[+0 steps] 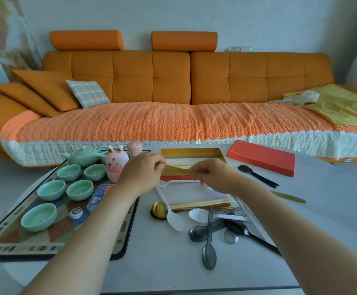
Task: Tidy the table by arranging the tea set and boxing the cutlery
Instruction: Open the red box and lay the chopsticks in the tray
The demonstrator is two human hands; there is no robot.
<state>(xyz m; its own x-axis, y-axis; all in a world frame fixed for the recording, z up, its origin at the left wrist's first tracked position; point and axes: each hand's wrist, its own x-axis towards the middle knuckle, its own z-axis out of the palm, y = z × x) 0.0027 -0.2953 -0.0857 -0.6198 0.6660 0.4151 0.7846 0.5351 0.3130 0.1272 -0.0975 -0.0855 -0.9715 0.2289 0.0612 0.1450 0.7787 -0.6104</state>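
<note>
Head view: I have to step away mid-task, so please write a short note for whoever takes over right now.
Left hand and right hand: both pinch thin gold sticks, blurred, above the open box.
Red lid lies to the right of the box. Teapot at the far edge of the mat; five cups on it.
Done: tea set looks grouped.
Left: lay the sticks in, box the loose spoons and the black utensil, then put the lid on.

Tally by kind

In the grip: one gold piece (177,167). Left of it: five green cups (51,189), one teapot (84,155). Nearer than it: two white spoons (175,220), one gold spoon (158,208), four overlapping dark spoons (209,256). Right of it: one black utensil (256,175), one red lid (262,157).
</note>
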